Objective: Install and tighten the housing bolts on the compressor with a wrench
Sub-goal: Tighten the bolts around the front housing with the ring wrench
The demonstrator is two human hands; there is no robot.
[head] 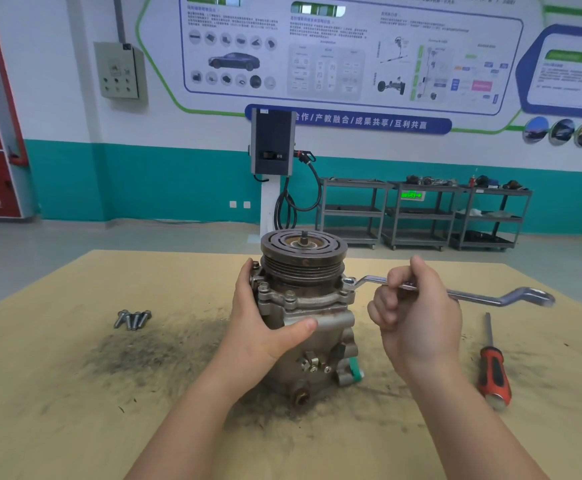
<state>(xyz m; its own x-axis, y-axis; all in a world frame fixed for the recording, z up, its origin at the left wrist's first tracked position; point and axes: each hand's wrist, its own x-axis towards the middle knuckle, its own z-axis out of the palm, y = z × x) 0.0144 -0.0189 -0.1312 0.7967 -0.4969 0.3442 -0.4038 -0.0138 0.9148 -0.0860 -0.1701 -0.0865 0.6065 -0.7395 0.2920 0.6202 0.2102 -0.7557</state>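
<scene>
The compressor point(305, 317) stands upright on the worktop point(57, 393), pulley end up, at the centre of a patch of dark grime. The left hand point(265, 323) braces its housing: fingers wrapped round the far left side of the flange, thumb laid across the front of the body. The right hand point(417, 317) is curled round the shank of the wrench point(455, 294), gripping it near the middle. The wrench's ring end point(349, 282) sits at the right side of the flange, apparently seated over a bolt head; the head itself is hidden under the ring. The free end point(535, 296) projects to the right, clear of the worktop.

Several bolts point(290, 294) are already seated in the front of the flange. Four loose bolts point(132, 319) lie together on the worktop, well to the left of the compressor. A red-handled screwdriver point(493, 365) lies to the right, untouched.

Judgement: the step in hand is tightening a flange bolt on the right side. The task is part done, with loose bolts still to fit.

The next move calls for a steady swing of the wrench with the ring kept square on the head, while the left hand resists the compressor's tendency to turn or tip.
</scene>
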